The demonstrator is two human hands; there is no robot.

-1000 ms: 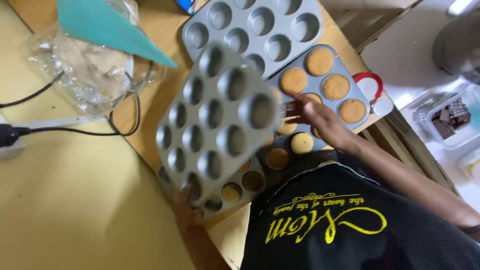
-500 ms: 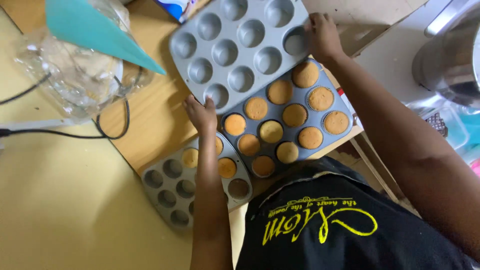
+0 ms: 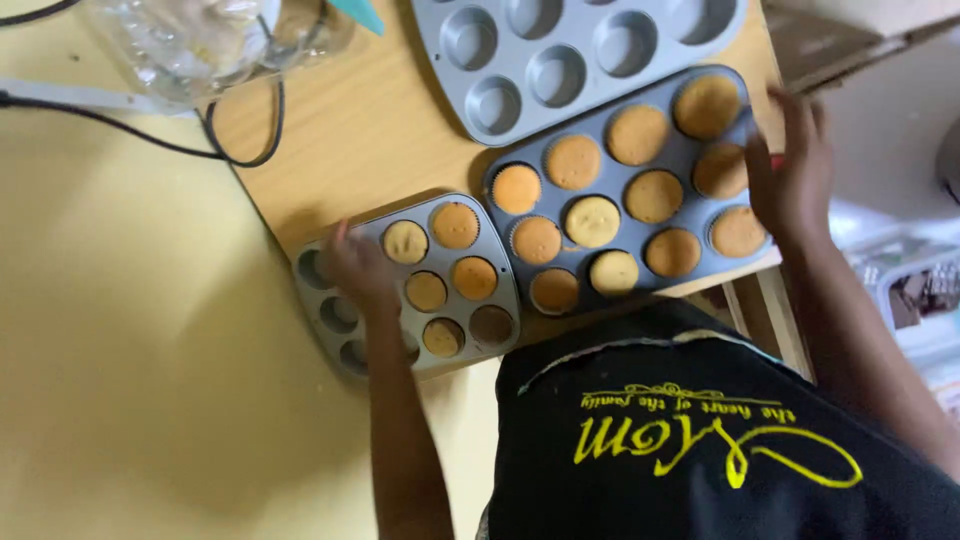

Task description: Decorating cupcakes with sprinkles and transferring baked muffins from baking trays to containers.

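Observation:
My left hand lies flat on a small grey muffin tray at the wooden table's front edge, covering its left cups. Several cups to the right hold golden cupcakes. My right hand, fingers spread and blurred, touches the right edge of a larger grey muffin tray filled with several baked cupcakes. An empty grey muffin tray lies behind both, overlapping the larger tray's back edge. Neither hand visibly grips anything.
A clear plastic bag and a teal spatula tip sit at the table's back left. A black cable loops across the corner. The small tray overhangs the table edge above a yellow floor. A plastic container stands lower right.
The empty tray, held up a second ago, now lies at the back of the table. Both hands left it: left came down to the small tray, right to the filled tray's right edge.

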